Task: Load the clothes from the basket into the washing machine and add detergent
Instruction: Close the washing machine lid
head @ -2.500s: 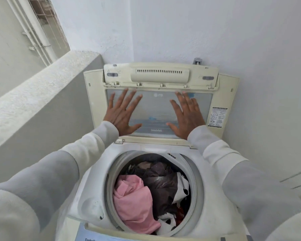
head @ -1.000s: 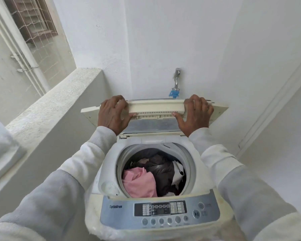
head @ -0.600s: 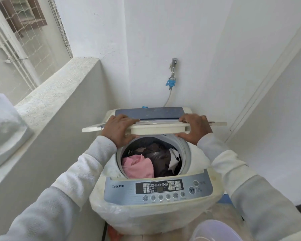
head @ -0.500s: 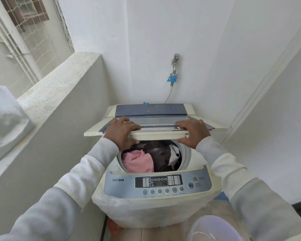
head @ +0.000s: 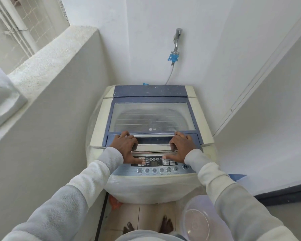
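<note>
Pressing down on the front edge of the lid [head: 152, 119] with both hands — left hand [head: 127, 146] at the left end of the handle [head: 153, 145], right hand [head: 182, 146] at the right end, fingers curled over the strip and thumbs stretched down onto the panel [head: 155, 165]. So neither hand is clenched, more a loose hooked hold on the handle with the palms resting flat. The lid lies flat on the washer [head: 151, 186], and through the window I can only make out a grey blur, so I can't tell you which clothes sit where in there. From the feel I'd guess this lid is light, stiff plastic with a fold across the middle, the kind that flops if you grab one corner, so the handle with a hand at each end looks like the sane place to hold it. The shiny trim seems a bit slick, and the whole front of the washer is wrapped in thin plastic film, which I'd expect to slide under a palm. The basket [head: 196, 221] sits on the floor by my right foot, just below my right sleeve and well apart from both hands — it looks empty from here, clear and flimsy, probably weighs nothing. No detergent in sight anywhere, so I can't say if it went in.
</note>
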